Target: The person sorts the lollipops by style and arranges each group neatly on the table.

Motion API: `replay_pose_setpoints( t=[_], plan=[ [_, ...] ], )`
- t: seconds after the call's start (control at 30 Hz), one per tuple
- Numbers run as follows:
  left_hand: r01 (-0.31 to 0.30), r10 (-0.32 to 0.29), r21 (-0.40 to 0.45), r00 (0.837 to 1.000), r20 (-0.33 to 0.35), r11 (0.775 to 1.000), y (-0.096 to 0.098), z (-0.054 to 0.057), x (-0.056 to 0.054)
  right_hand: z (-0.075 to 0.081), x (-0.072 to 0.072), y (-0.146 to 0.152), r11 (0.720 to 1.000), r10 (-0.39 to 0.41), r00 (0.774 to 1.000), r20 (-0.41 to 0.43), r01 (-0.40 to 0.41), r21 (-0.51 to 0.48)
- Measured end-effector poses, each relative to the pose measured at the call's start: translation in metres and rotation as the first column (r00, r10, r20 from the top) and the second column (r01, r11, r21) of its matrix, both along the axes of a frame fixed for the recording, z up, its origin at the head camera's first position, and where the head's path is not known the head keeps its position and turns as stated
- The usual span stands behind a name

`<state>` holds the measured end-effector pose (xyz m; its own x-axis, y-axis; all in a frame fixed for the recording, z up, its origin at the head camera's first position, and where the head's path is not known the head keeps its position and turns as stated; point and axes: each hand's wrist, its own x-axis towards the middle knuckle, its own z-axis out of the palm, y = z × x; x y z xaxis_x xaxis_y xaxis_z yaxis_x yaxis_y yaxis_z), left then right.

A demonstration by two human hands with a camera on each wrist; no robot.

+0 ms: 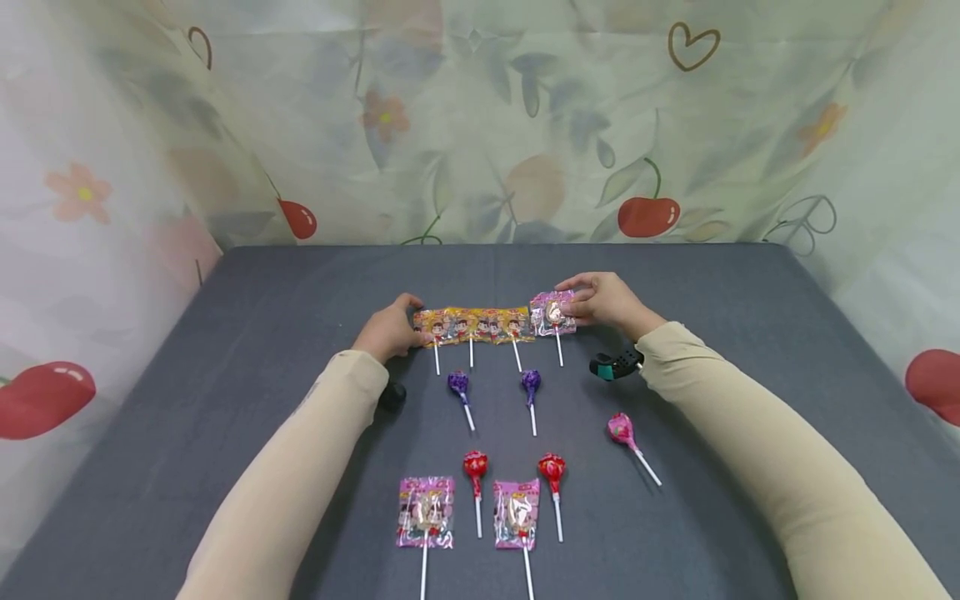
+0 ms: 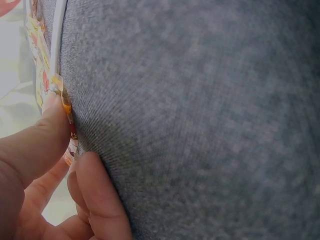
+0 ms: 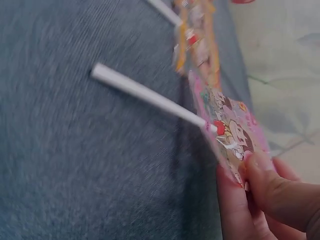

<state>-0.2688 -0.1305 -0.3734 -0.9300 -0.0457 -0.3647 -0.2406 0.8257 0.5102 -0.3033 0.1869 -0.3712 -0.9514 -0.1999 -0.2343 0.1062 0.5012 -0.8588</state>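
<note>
At the left end of a row of orange-wrapped lollipops [image 1: 472, 326], my left hand [image 1: 394, 328] holds the outermost lollipop [image 1: 437, 328], thumb on its wrapper. In the left wrist view the thumb [image 2: 42, 137] presses the wrapper's edge, with the other fingers around its far side. My right hand [image 1: 606, 302] pinches a flat pink-wrapped lollipop [image 1: 552, 312] by its right side, between thumb and fingers. Its white stick [image 3: 150, 97] points toward the near side. The pink wrapper's left edge is right at the row's right end.
Two purple lollipops [image 1: 531, 382] lie below the row. Nearer are two red lollipops [image 1: 552, 468] and two pink flat-wrapped ones [image 1: 427, 510]. A pink round lollipop [image 1: 621, 428] lies near the right forearm. A patterned curtain [image 1: 465, 125] hangs behind the grey table [image 1: 300, 292].
</note>
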Motion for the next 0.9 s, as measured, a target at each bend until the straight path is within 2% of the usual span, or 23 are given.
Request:
replay_pose_setpoints(
  t=[0.1, 0.27, 0.53, 0.73, 0.9],
  plan=[
    [0.008, -0.007, 0.007, 1.0, -0.011, 1.0, 0.0, 0.002, 0.001, -0.003, -0.002, -0.001, 1.0, -0.01, 1.0, 0.018, 0.01, 0.027],
    [0.01, -0.01, 0.01, 1.0, -0.011, 1.0, 0.002, 0.004, 0.003, -0.003, 0.0, -0.005, 0.992, -0.009, 1.0, -0.019, 0.011, 0.122],
    [0.006, -0.006, 0.0, 1.0, -0.014, 1.0, 0.001, 0.002, 0.005, 0.0, 0.003, -0.012, 0.954, 0.052, 0.993, -0.107, -0.018, 0.299],
    [0.02, -0.02, -0.005, 1.0, -0.02, 1.0, 0.0, 0.002, 0.006, 0.001, 0.001, -0.015, 0.92, 0.08, 0.991, -0.11, -0.03, 0.392],
    [0.021, -0.021, -0.007, 0.999, -0.031, 1.0, 0.001, 0.003, 0.006, 0.002, 0.0, -0.015, 0.91, 0.058, 0.994, -0.091, -0.015, 0.415]
  ],
)
